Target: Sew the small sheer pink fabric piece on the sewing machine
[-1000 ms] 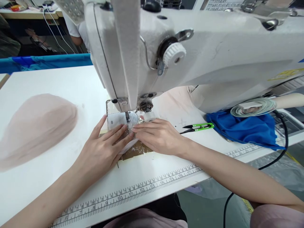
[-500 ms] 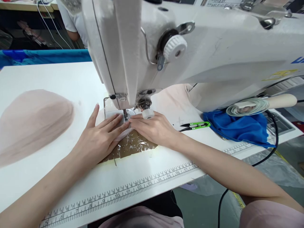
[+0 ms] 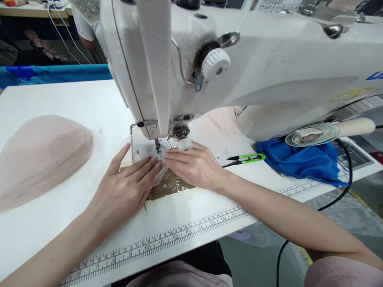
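My left hand [image 3: 125,187] lies flat with fingers stretched and thumb apart, pressing a piece of sheer pale fabric [image 3: 158,177] just in front of the presser foot [image 3: 157,146]. Close on the other side of the foot is my right hand [image 3: 199,165]. Its fingers are pressed together at the fabric's edge, and its thumb is hidden. The fabric runs under the foot of the white sewing machine [image 3: 140,71]. Beneath both hands, a brown patch [image 3: 172,185] covered with shiny clear tape is stuck to the table.
A sheer pink cut piece [image 3: 48,155] lies on the left of the white table [image 3: 98,95]. To the right are green thread snips [image 3: 249,158], a blue cloth [image 3: 302,159] and a coiled pale strip [image 3: 308,135]. A printed ruler [image 3: 161,241] follows the front edge.
My left hand has slid slightly towards me, and more fabric shows by the foot. My right hand stays beside the foot, its fingertips slightly nearer me.
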Action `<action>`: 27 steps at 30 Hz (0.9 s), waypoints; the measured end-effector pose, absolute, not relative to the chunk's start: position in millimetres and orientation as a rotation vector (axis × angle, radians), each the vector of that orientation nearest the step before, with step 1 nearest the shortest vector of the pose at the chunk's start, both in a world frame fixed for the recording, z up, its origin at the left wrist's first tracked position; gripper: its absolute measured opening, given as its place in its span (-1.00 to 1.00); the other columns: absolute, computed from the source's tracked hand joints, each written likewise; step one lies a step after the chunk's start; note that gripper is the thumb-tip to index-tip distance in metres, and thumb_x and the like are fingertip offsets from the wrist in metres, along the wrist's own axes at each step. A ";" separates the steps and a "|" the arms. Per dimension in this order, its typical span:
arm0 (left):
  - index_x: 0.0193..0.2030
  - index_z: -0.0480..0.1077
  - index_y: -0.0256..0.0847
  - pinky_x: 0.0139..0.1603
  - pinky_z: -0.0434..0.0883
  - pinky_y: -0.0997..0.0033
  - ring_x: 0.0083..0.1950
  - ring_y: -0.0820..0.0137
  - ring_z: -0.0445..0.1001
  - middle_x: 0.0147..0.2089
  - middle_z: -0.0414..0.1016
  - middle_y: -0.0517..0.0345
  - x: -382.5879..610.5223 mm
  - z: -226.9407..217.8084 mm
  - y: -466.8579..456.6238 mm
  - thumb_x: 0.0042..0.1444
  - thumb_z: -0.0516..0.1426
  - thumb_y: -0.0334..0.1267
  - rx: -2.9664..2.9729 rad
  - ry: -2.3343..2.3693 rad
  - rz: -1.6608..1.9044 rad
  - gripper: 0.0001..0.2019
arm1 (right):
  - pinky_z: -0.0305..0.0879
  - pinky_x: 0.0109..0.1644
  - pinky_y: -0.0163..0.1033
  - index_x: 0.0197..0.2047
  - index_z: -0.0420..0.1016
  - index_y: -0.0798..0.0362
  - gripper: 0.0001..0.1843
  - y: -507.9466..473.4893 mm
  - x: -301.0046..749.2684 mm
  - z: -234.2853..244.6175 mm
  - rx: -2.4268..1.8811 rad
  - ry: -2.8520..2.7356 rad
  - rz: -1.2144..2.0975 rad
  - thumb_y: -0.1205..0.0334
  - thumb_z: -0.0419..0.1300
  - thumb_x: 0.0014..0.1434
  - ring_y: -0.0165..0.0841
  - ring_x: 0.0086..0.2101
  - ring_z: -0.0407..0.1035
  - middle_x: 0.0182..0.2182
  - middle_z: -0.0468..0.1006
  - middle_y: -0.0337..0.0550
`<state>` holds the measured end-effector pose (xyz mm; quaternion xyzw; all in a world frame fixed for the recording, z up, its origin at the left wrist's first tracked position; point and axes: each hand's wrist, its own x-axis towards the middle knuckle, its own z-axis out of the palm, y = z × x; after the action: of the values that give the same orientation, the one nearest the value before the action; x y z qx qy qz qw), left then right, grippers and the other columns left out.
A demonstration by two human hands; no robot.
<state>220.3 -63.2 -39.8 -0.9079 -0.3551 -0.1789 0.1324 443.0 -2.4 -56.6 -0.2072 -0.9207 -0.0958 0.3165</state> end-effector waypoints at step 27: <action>0.19 0.38 -0.24 0.50 -0.16 -0.28 0.12 0.18 0.55 0.11 0.56 -0.06 215.0 -41.3 -51.7 0.34 -0.02 -0.38 -2.665 -1.108 -0.524 -0.66 | 0.43 0.18 -0.13 -0.18 0.63 0.09 -0.76 2.3 439.7 -57.6 -0.626 -2.433 -0.280 0.43 0.12 0.30 -0.33 -0.14 0.56 -0.18 0.70 -0.22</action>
<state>215.0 -51.7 -41.3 -0.9036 -0.3758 -0.1776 0.1039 439.7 2.3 -57.6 -0.2360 -0.9176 -0.1054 0.3021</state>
